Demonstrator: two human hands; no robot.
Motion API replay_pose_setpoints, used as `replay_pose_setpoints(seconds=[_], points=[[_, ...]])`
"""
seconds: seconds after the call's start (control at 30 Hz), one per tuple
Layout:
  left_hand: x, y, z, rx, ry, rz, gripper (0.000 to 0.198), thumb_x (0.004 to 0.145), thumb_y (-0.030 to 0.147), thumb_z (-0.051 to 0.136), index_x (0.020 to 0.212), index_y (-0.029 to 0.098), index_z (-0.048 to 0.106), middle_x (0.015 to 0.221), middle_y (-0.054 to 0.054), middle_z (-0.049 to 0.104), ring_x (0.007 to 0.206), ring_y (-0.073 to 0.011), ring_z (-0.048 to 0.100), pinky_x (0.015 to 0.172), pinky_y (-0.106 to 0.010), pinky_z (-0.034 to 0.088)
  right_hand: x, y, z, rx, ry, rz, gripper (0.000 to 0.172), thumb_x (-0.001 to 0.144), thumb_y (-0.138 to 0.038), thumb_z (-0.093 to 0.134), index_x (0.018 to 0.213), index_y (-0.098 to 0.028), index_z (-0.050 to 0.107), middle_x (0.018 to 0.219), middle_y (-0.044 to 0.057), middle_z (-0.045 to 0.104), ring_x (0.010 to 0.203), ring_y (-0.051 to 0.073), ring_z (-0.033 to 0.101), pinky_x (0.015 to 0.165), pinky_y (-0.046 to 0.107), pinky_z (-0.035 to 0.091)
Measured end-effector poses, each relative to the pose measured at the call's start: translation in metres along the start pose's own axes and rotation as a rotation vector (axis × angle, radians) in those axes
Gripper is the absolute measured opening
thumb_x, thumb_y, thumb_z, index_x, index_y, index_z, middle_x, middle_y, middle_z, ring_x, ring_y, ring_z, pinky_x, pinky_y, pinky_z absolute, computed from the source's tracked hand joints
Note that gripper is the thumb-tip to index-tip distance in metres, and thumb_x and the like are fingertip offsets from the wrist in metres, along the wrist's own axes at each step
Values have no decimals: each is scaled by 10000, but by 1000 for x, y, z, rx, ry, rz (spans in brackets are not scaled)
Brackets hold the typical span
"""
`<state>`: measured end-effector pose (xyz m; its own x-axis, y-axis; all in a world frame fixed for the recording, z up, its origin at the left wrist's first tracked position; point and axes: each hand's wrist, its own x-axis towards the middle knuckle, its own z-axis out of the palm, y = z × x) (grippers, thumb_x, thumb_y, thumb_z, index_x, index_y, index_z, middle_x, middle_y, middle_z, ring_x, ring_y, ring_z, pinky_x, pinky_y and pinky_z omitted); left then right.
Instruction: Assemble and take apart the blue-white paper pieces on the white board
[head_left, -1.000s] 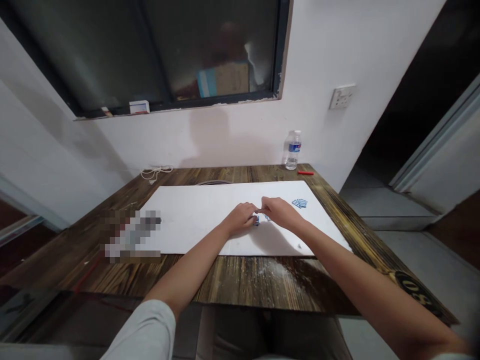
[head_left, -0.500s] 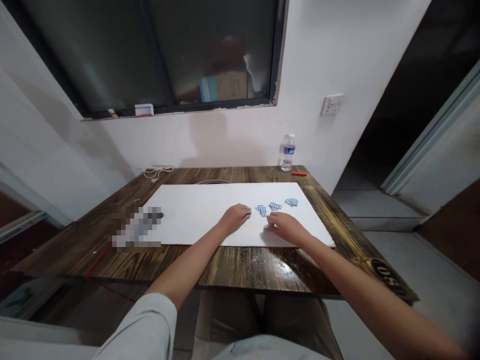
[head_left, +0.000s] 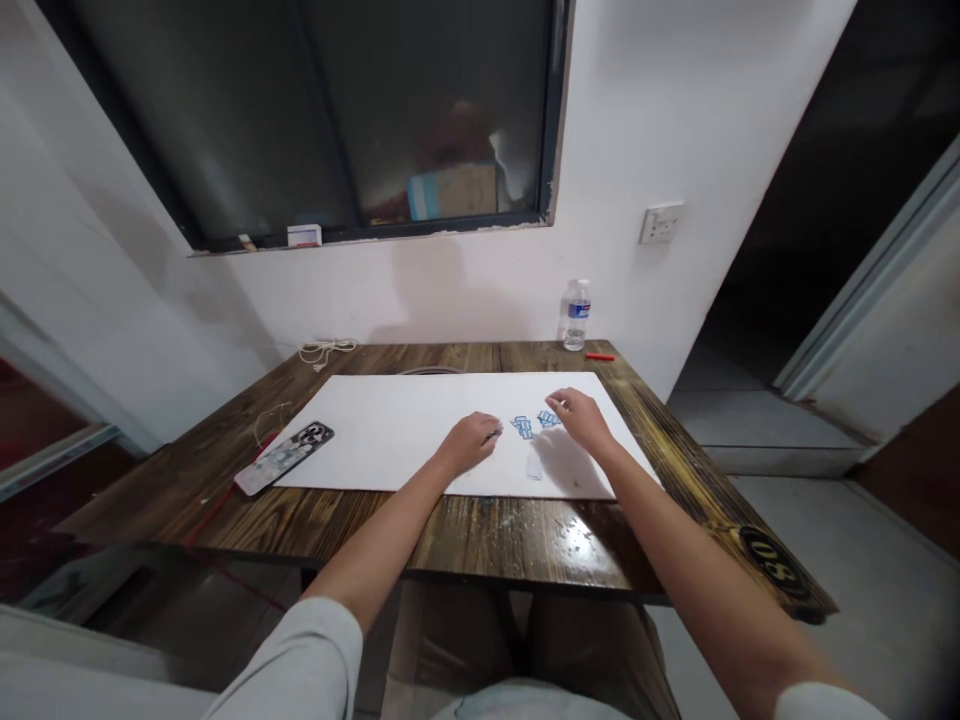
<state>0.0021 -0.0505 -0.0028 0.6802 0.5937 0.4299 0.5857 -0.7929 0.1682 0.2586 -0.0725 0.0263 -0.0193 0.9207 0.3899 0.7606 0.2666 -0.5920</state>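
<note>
My left hand [head_left: 469, 445] rests low on the white board [head_left: 390, 430], its fingers curled around something small and dark at the fingertips, too small to make out. Just right of it lies a fanned group of blue-patterned cards [head_left: 523, 428]. My right hand [head_left: 581, 418] is lifted above the board with fingers loosely bent, and nothing shows in them. Beneath its fingertips is a second group of blue-patterned cards [head_left: 548, 419]. A single pale card [head_left: 533, 466] lies nearer the front edge, between my hands. The spot behind my right hand is hidden.
A phone [head_left: 285, 458] lies across the board's left edge. At the back of the wooden table [head_left: 510, 535] are a white cable [head_left: 326, 350], a water bottle [head_left: 577, 315] and a red pen [head_left: 600, 357]. The wall rises behind the table.
My right hand has risen and moved away from me, slightly right, leaving the pale card visible on the board. It now covers the farthest group of cards. My left hand has hardly moved.
</note>
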Motion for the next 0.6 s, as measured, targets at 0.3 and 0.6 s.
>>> replay_pose_setpoints(seconds=[0.3,0.6], points=[[-3,-3,8,97,-48,-139,237,917,206,505,1075,180,681,1122,-99,704,1023,-227,647,912,-394,505,-19,32,19,-138,-34,-90,410,865,-245,560,1269,-176,569,1264,151,602,1209,276,499,1006,396,387],[-6,-7,2,82,-42,-114,292,946,224,463,1177,183,635,1142,-93,701,1028,-203,664,909,-347,517,-15,29,20,-231,-202,-65,388,882,-288,585,1240,-138,590,1178,141,662,1097,266,571,905,323,391]])
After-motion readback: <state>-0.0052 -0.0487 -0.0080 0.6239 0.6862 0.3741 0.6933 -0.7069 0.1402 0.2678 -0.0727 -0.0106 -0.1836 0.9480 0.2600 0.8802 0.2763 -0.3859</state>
